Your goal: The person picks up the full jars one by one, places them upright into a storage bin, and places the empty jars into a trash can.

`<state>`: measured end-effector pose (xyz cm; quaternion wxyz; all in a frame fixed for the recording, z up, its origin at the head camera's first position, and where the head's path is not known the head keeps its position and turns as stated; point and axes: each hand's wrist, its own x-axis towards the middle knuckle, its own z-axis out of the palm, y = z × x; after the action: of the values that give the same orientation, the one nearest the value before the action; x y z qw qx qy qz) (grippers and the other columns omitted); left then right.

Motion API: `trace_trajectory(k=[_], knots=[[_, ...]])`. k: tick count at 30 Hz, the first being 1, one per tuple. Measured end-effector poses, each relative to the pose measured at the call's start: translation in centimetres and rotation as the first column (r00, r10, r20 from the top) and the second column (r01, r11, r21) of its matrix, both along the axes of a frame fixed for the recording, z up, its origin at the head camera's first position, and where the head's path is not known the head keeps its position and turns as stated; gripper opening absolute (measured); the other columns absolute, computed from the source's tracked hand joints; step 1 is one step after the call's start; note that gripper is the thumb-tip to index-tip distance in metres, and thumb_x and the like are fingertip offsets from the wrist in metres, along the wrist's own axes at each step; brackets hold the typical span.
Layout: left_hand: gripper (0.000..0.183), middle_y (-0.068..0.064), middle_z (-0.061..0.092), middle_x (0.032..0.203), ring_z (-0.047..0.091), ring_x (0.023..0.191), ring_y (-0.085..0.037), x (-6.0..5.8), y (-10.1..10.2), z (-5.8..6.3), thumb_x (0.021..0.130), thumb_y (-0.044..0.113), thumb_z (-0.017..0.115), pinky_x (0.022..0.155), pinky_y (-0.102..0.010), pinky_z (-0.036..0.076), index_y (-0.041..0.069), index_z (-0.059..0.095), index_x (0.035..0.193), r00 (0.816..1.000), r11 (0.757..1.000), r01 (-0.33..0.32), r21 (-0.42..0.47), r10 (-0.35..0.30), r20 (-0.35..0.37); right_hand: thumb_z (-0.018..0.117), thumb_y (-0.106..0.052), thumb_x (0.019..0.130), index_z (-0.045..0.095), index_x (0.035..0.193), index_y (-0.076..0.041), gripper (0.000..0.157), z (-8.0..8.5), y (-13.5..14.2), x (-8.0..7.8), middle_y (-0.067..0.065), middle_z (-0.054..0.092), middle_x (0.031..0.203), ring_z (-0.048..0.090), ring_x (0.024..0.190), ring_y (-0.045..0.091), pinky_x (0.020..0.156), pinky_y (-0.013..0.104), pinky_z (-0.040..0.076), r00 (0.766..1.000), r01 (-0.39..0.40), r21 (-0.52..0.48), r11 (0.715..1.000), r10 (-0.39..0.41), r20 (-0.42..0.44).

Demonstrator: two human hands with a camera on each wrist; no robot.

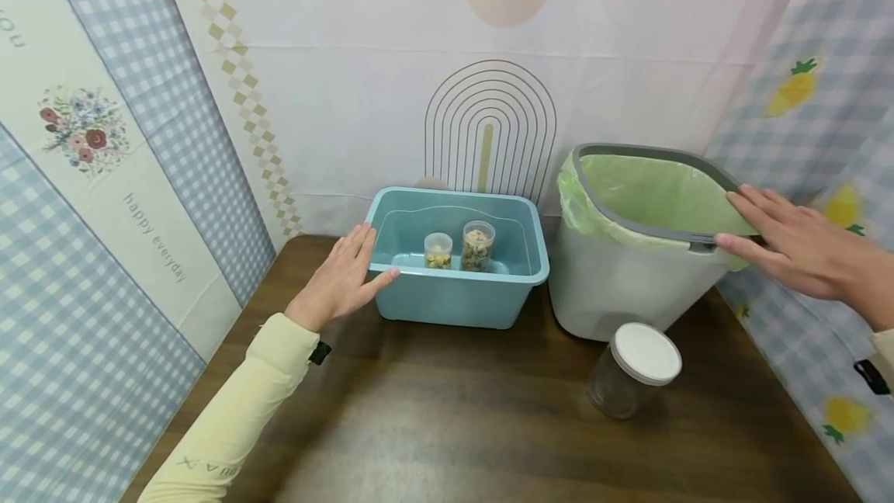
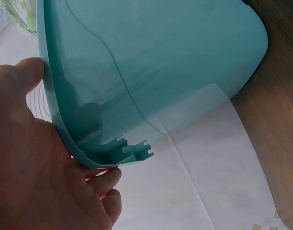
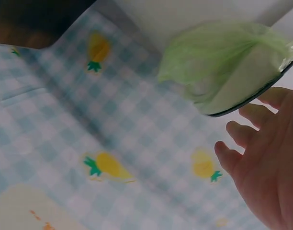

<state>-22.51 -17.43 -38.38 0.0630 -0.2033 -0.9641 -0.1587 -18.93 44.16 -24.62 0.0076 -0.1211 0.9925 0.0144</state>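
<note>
My left hand (image 1: 340, 276) rests with straight fingers at the front left corner of a light blue plastic tub (image 1: 447, 274). In the left wrist view its thumb and fingertips lie along the tub's rim (image 2: 51, 103). Two small clear containers stand inside the tub: a shorter one (image 1: 438, 252) with yellowish pieces and a taller one (image 1: 477, 248) filled with mixed pieces. Over at the right, my right hand (image 1: 803, 243) lies flat with outstretched fingers at the grey rim of a trash bin (image 1: 621, 278). A green bag (image 1: 660, 189) lines this bin.
A clear jar with a white lid (image 1: 646, 352) stands on the brown wooden table (image 1: 447, 410) in front of the bin. White printed cloth (image 1: 363, 115) hangs behind, with checked cloth (image 1: 838, 84) at both sides.
</note>
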Motion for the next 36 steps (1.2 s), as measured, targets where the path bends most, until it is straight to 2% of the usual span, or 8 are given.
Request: trace_trajectory(k=[6, 11, 18, 22, 29, 36], knots=[[0.093, -0.025, 0.012, 0.176, 0.011, 0.166, -0.041, 0.3, -0.4, 0.2, 0.108, 0.057, 0.048, 0.134, -0.059, 0.012, -0.009, 0.015, 0.166, 1.000, 1.000, 0.009, 0.015, -0.009, -0.001, 0.030, -0.051, 0.115, -0.007, 0.166, 0.005, 0.085, -0.2, 1.0, 1.0, 0.039, -0.012, 0.169, -0.012, 0.156, 0.062, 0.115, 0.085, 0.005, 0.999, 0.043, -0.017, 0.999, -0.043, 0.004], [0.093, -0.025, 0.012, 0.176, 0.011, 0.166, -0.042, 0.4, -0.5, 0.1, 0.108, 0.057, 0.049, 0.134, -0.059, 0.012, -0.009, 0.014, 0.166, 1.000, 1.000, 0.011, 0.018, -0.011, 0.003, 0.030, -0.053, 0.114, -0.009, 0.166, 0.003, 0.087, -0.7, 1.5, 1.2, 0.038, -0.014, 0.169, -0.013, 0.156, 0.061, 0.114, 0.086, 0.004, 0.998, 0.058, -0.020, 0.998, -0.058, 0.013], [0.093, -0.026, 0.011, 0.176, 0.010, 0.166, -0.042, 0.3, -0.6, 0.1, 0.109, 0.057, 0.047, 0.134, -0.059, 0.012, -0.009, 0.013, 0.166, 1.000, 0.999, 0.029, 0.027, -0.029, 0.000, 0.030, -0.055, 0.114, -0.007, 0.167, 0.004, 0.087, -1.0, 1.2, 1.7, 0.038, -0.014, 0.169, -0.011, 0.156, 0.061, 0.113, 0.086, 0.005, 0.997, 0.074, -0.007, 0.997, -0.074, -0.010], [0.094, -0.026, 0.011, 0.176, 0.009, 0.166, -0.042, 0.4, -0.8, 0.5, 0.109, 0.058, 0.046, 0.134, -0.059, 0.011, -0.009, 0.013, 0.166, 0.999, 0.999, 0.030, 0.012, -0.030, 0.015, 0.030, -0.055, 0.114, -0.006, 0.167, 0.003, 0.086, -0.9, 0.8, 1.9, 0.038, -0.011, 0.169, -0.008, 0.157, 0.060, 0.113, 0.085, 0.006, 0.997, 0.072, -0.001, 0.997, -0.072, -0.019], [0.096, -0.026, 0.006, 0.177, 0.005, 0.166, -0.042, 0.1, -0.7, 1.7, 0.108, 0.059, 0.046, 0.134, -0.061, 0.009, -0.009, 0.009, 0.166, 0.995, 1.000, 0.028, -0.001, -0.028, 0.093, 0.029, -0.055, 0.114, -0.004, 0.167, 0.004, 0.085, -0.8, 0.7, 1.7, 0.038, -0.007, 0.170, -0.002, 0.157, 0.060, 0.116, 0.082, 0.007, 0.998, 0.065, 0.012, 0.998, -0.065, -0.024], [0.098, -0.023, 0.003, 0.178, 0.003, 0.167, -0.039, 0.2, 0.0, 2.5, 0.107, 0.060, 0.048, 0.135, -0.059, 0.009, -0.006, 0.008, 0.167, 0.995, 0.999, 0.047, -0.011, -0.046, 0.084, 0.028, -0.056, 0.114, -0.005, 0.167, 0.004, 0.087, -1.1, 1.2, 1.2, 0.038, -0.007, 0.170, -0.004, 0.158, 0.058, 0.120, 0.080, 0.001, 0.998, 0.062, -0.011, 0.998, -0.062, 0.009]])
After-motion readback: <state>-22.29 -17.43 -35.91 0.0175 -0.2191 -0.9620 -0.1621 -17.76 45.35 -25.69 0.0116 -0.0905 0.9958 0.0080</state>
